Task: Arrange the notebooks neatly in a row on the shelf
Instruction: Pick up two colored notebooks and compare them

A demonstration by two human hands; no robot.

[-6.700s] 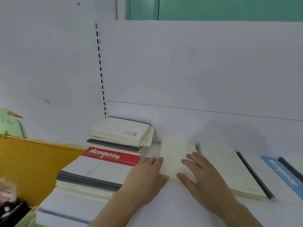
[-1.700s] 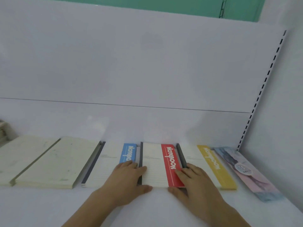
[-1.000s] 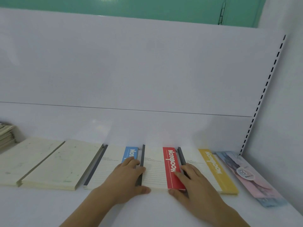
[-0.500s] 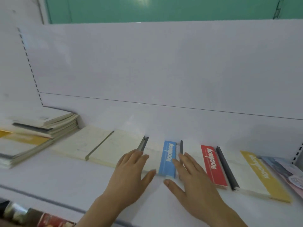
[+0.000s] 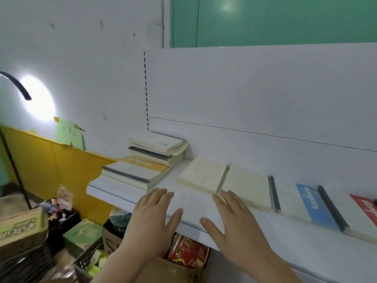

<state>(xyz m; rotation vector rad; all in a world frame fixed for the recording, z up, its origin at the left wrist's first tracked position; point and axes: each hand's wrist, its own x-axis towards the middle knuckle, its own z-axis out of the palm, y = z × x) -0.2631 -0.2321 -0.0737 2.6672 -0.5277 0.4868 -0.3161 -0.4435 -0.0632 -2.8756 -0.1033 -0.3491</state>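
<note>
On the white shelf (image 5: 285,240) notebooks lie flat in a row: two cream notebooks (image 5: 204,174) (image 5: 247,186), a blue-banded notebook (image 5: 299,203) and a red-banded notebook (image 5: 363,213) cut off at the right edge. Two uneven stacks of notebooks sit at the shelf's left end, a rear stack (image 5: 159,149) and a front stack (image 5: 132,173). My left hand (image 5: 155,219) and my right hand (image 5: 232,223) hover with straight fingers over the shelf's front edge, just short of the cream notebooks. Neither hand holds anything.
The shelf's white back panel (image 5: 255,94) rises behind the row. Below the shelf at the left stand cardboard boxes (image 5: 20,227), a red snack packet (image 5: 187,250) and assorted goods. A yellow wall panel (image 5: 40,158) and a black lamp arm (image 5: 16,84) are at the far left.
My view has swung left from the coloured notebooks toward the stacks. Both hands have left the blue and red notebooks and moved left to the shelf edge before the cream ones.
</note>
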